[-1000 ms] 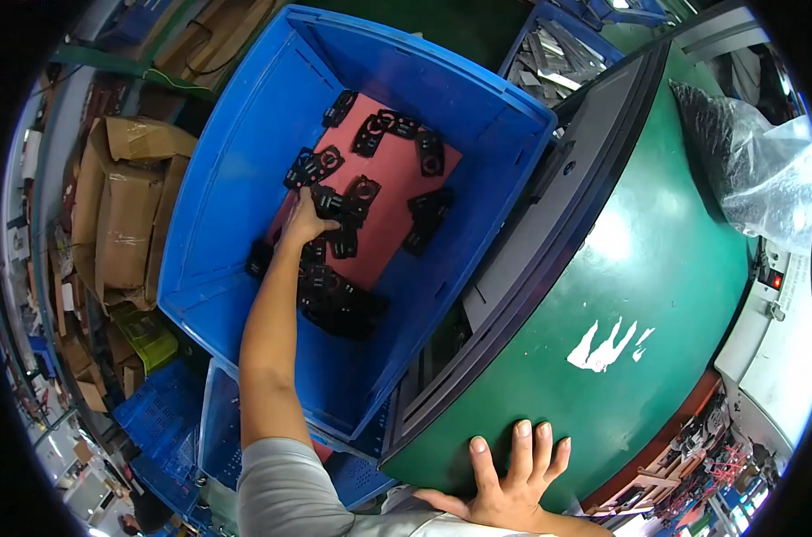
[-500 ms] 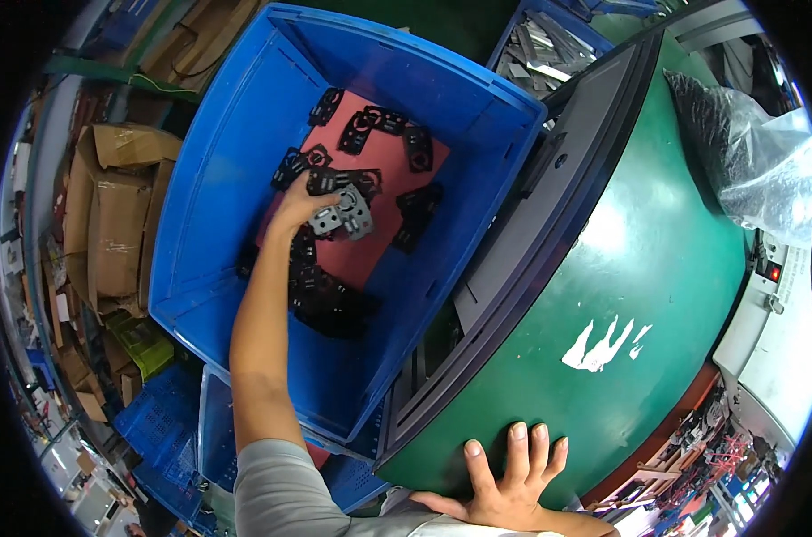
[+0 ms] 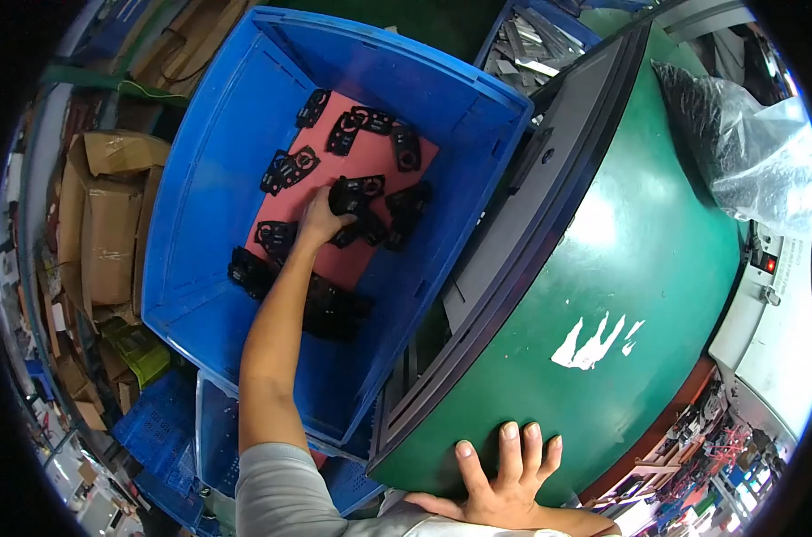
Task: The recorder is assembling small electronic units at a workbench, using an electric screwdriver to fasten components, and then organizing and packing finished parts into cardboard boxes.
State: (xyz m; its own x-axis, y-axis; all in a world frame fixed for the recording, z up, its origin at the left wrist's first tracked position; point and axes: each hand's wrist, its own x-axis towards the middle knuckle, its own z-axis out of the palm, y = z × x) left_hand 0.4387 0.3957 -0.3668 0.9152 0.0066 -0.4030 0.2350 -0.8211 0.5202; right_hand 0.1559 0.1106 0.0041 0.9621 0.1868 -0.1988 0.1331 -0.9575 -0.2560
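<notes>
My left hand [image 3: 319, 220] reaches down into a deep blue bin [image 3: 188, 192]. Its thumb and fingers are closed on the left edge of a black plate part [image 3: 350, 199] with cut-outs, low over the red sheet [image 3: 337, 167] inside. Whether that is one part or a small stack I cannot tell. Similar black parts lie around it, among them a pair [image 3: 288, 170] to the left and a dark cluster [image 3: 334, 309] nearer me. My right hand [image 3: 504, 497] rests flat with spread fingers on a green tabletop [image 3: 513, 394], holding nothing.
The table's dark raised edge [image 3: 478, 345] runs along the bin's right side. Clear plastic wrap [image 3: 746, 152] lies at the table's far right. Cardboard boxes [image 3: 111, 237] stand left of the bin. Beyond it, another blue bin holds metal strips [image 3: 536, 45].
My left hand has moved slightly to the right and nearer me. The part in it, which showed a grey face before, now looks black. My right hand stays on the table.
</notes>
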